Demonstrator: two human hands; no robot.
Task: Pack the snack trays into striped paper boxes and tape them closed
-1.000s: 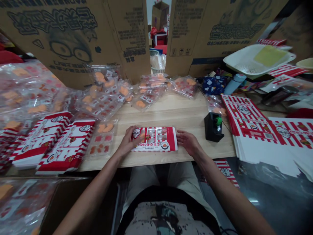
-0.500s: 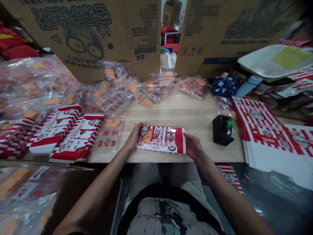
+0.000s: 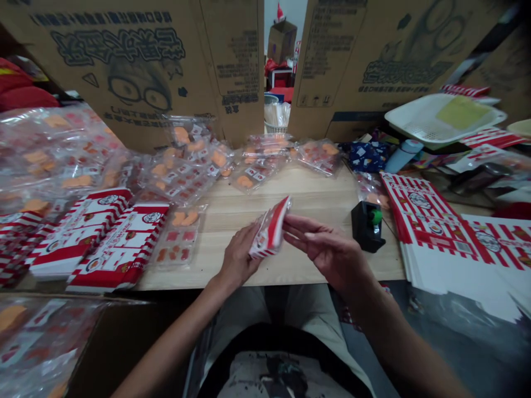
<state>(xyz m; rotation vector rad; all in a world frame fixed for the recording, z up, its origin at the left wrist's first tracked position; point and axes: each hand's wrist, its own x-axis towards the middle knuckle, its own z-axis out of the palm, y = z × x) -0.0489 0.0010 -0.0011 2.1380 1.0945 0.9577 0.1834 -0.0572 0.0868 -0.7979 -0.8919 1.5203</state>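
Observation:
A red-and-white candy box is tilted up above the table, its narrow end turned toward the right. My left hand is closed around its left side. My right hand is at the box's right end, palm partly up, fingers stretched out and close against the end; whether they touch it I cannot tell. To the left lies a clear tray pack of gummy candies. A black tape dispenser with a green core stands right of my right hand.
Folded striped boxes are stacked at left, beside a heap of bagged candy packs. Flat printed cartons lie at right, with a white basket behind them. Large cardboard boxes wall off the table's back.
The box was lying flat between both hands; now it is turned and tilted up in my left hand. My right hand has loosened and its fingers are extended. The view has shifted slightly.

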